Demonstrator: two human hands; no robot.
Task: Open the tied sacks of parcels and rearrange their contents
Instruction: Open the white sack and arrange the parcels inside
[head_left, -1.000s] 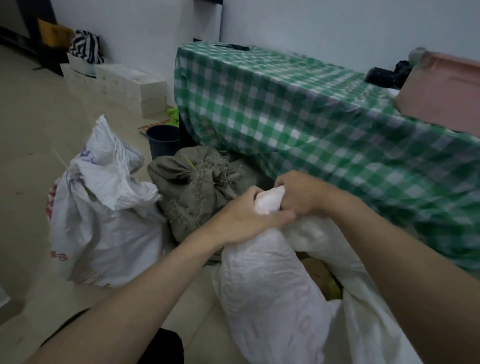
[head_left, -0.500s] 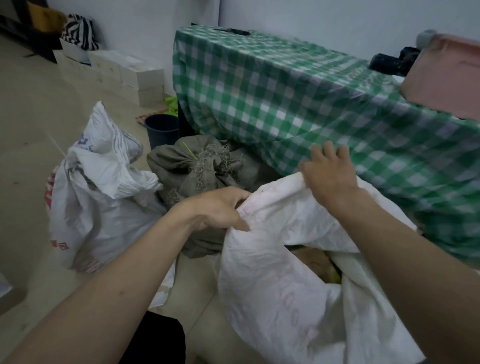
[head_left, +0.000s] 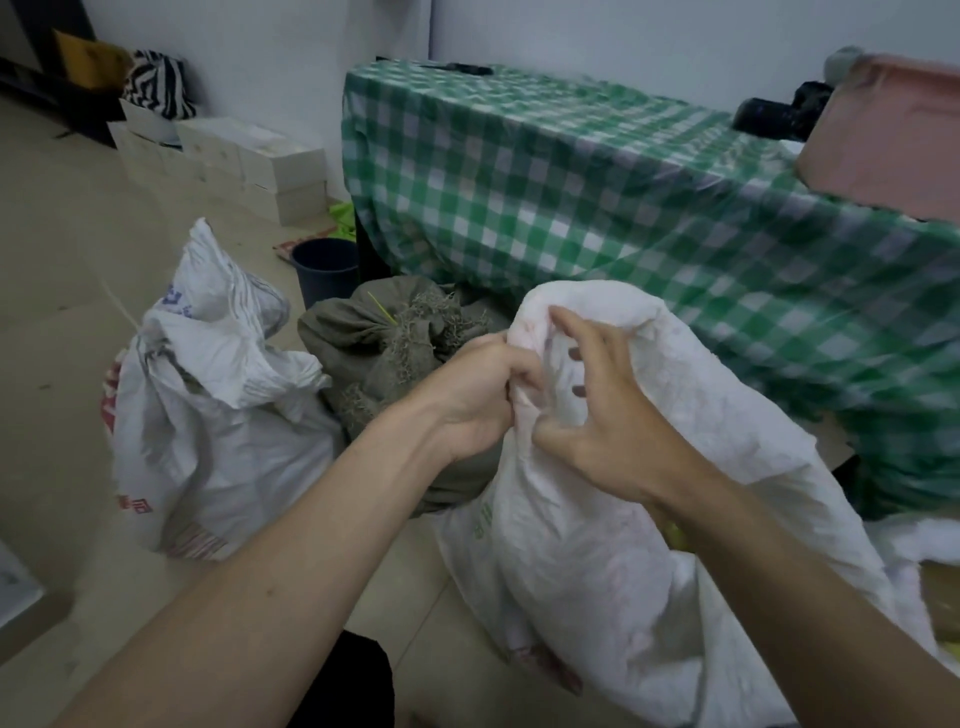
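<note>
**Hands bunching the rim of the near white sack**

Left hand (head_left: 478, 395) is closed, fist clamped on a gathered fold of the near white woven sack (head_left: 597, 545) at its top edge. Right hand (head_left: 608, 410) is half open, fingers (head_left: 571, 325) curled and spread against the same bunched cloth, thumb pressing in; more a claw on the fabric than a full grip. Both hands meet at one spot on the rim, touching or nearly so.

Progress, judged: this sack looks already untied, no cord seen at the mouth, cloth loose and floppy. Mouth is folded over so contents mostly hidden; a bit of yellow and something brown peeks out at the right edge, can't tell what. Rearranging of parcels not visibly started. Grey-green burlap sack (head_left: 395, 353) behind the hands is still tied, frayed neck knotted with a yellow strand. Second white sack (head_left: 208, 405) to the left stands on the floor with its top crumpled, open or tied unclear. So early to middle of the job.

Near sack: thin woven plastic, white with faint pink and green print, wrinkled, sits on the tiled floor (head_left: 62, 270) just in front of the green checked table (head_left: 571, 197), close to the person. Bulky lower down, slack on top.
</note>
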